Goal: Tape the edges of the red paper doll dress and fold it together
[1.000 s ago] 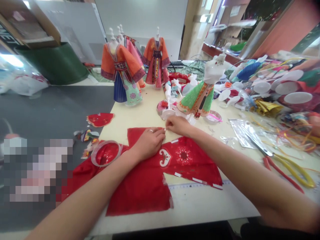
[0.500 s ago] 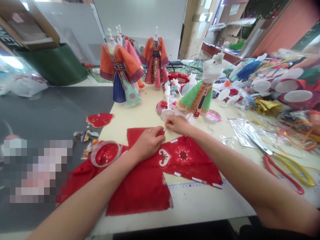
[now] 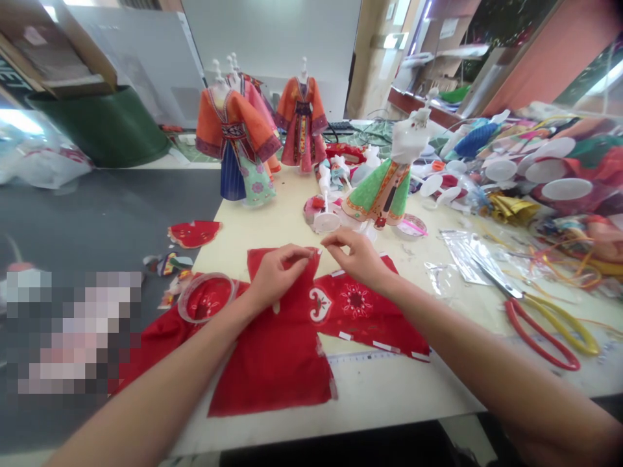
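Observation:
A red cut cloth garment [image 3: 287,363] lies spread flat, with white floral embroidery [image 3: 357,299] on its right part. Short white tape strips [image 3: 386,346] run along its lower right edge, and another small white strip lies at its top corner. At that corner my left hand [image 3: 282,272] pinches the cloth edge between thumb and fingertips. My right hand [image 3: 357,258] hovers just right of it, thumb and forefinger brought together; anything between them is too small to make out. A roll of clear tape [image 3: 183,302] rests on the cloth's left part.
Scissors with red and yellow handles [image 3: 523,298] lie at right beside a silvery packet [image 3: 464,256]. Dressed doll forms [image 3: 233,139] and one in a green skirt [image 3: 384,188] stand behind. A ruler [image 3: 357,357] lies under the cloth. Heaped doll parts [image 3: 549,165] fill the back right.
My left hand has lifted from lying over the cloth to a fingertip pinch at its top corner. My right hand's fingers have loosened from a tighter curl and stay close by.

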{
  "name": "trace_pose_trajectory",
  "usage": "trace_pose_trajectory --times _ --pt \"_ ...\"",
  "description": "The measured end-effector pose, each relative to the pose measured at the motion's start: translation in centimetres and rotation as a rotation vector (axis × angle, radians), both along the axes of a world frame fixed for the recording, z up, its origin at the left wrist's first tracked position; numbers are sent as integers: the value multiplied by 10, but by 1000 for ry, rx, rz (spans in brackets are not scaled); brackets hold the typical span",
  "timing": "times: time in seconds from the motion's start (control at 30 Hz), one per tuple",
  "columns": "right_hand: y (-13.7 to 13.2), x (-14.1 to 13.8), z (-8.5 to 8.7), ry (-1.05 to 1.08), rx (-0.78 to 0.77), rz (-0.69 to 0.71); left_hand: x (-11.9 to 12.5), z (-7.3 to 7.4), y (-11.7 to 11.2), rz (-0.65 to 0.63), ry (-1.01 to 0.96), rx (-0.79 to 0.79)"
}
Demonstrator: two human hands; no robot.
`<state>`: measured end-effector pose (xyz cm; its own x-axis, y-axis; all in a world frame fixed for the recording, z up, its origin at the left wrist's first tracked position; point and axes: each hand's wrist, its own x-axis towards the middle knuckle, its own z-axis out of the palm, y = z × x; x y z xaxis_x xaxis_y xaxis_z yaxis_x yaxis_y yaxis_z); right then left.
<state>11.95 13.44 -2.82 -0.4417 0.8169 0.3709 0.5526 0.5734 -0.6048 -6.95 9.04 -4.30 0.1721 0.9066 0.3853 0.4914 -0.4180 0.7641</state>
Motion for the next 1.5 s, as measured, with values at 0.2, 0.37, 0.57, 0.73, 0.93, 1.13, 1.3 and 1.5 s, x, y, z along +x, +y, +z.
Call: trace_pose_trajectory --times 0.2,0.37,0.57,0.73,0.93,1.13,1.3,1.5 --pt "-12 -8 2 22 69 105 2 0 -1 -28 -34 -67" --pt "-12 -10 2 -32 97 122 2 1 -2 -36 -38 -80" --pt "-15 -8 6 -108 85 136 4 0 -2 -39 -21 -85" --pt "-17 0 10 -75 0 90 2 -7 2 10 43 -58" --pt "-3 7 1 -64 -186 27 -2 -11 3 -10 278 62" --pt "11 -5 -14 -119 -295 80 -4 -17 5 -60 451 148" --pt "16 -14 -15 -186 -315 97 -6 -19 8 -70 505 171" --pt "18 -17 -13 -261 -318 99 -6 -19 9 -77 527 182"
